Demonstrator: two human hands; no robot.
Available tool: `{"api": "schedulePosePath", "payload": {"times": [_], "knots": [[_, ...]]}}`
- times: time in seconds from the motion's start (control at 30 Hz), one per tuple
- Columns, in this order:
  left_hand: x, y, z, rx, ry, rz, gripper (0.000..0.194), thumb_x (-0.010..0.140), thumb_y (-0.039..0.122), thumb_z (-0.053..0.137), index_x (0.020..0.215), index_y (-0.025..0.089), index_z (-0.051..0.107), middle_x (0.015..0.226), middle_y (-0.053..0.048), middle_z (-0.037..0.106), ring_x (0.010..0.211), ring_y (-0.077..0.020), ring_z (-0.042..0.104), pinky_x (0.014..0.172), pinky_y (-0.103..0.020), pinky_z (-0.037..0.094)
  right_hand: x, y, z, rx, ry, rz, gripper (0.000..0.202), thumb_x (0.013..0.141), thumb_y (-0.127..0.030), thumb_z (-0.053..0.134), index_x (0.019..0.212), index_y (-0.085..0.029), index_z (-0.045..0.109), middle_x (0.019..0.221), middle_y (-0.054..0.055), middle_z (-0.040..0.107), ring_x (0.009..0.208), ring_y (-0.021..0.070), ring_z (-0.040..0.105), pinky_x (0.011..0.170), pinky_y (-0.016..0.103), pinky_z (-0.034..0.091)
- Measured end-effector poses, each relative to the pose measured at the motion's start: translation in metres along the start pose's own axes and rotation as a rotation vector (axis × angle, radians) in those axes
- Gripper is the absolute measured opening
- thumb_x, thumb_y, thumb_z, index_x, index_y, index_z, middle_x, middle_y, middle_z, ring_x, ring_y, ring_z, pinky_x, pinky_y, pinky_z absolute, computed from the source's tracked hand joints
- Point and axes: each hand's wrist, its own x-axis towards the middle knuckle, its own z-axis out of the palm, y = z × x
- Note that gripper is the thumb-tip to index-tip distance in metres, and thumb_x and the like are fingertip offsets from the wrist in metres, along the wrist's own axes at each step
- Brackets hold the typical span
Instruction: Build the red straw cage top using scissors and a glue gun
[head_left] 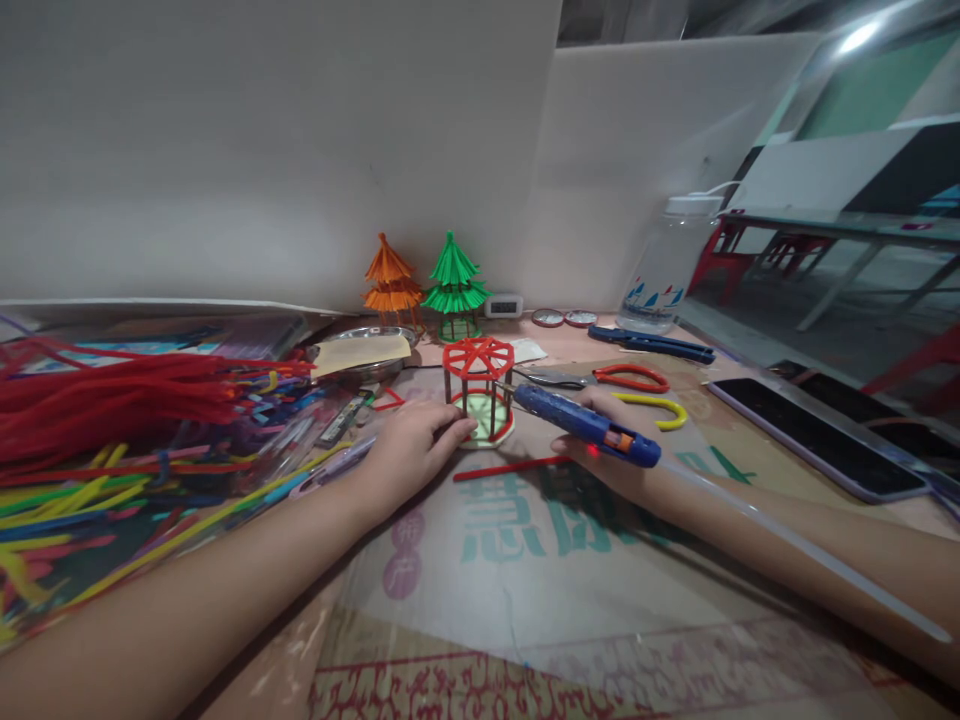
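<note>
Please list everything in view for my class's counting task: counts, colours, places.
Frame: one, red, brown posts, centre
Strip: one, red, before frame
Pipe cleaners: many, mixed, left (blurred)
Dish: one, silver, back
Paper: one, tan, on dish
Towers: two, orange and green, back
Clock: one, white, back
Discs: two, red-rimmed, back
Bottle: one, clear, back right
Blue tool: one, before bottle
Handles: one red, one yellow, right
Phone: one, black, right
Sheet: one, printed, front
Wall: grey, behind
Chairs: several, red, background
Glue gun: one, blue, right hand
Glue stick: one, whitish, gun's rear
Left hand: one, bare, frame's base
Right hand: one, bare, holding gun
</note>
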Motion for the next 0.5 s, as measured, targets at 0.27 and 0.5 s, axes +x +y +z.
{"api": "schedulePosePath", "payload": {"times": [0.27,0.5], "knots": [[0.002,-0.001,-0.001,-0.030,-0.013,-0.030,0.038,0.100,0.039,0.047,0.071,0.018,0.061,0.072,-0.004,0.064,0.070,-0.0187,0.058,0.066,-0.029,0.038,0.003,-0.013,-0.007,0.038,0.033,0.057,0.029,0.077,-0.049,0.066,0.074,-0.025,0.049,0.061,-0.002,0.059,0.054,0.0171,0.055,0.049,0.029,0.043],[0.006,-0.009,-0.002,-0.063,-0.001,-0.117,0.035,0.100,0.037,0.042,0.079,0.018,0.062,0.081,-0.006,0.068,0.077,-0.0216,0.062,0.068,-0.030,0.042,0.004,-0.008,-0.009,0.133,0.031,0.001,0.028,0.083,-0.050,0.064,0.090,-0.023,0.060,0.086,0.006,0.073,0.077,0.0240,0.069,0.064,0.035,0.054]]}}
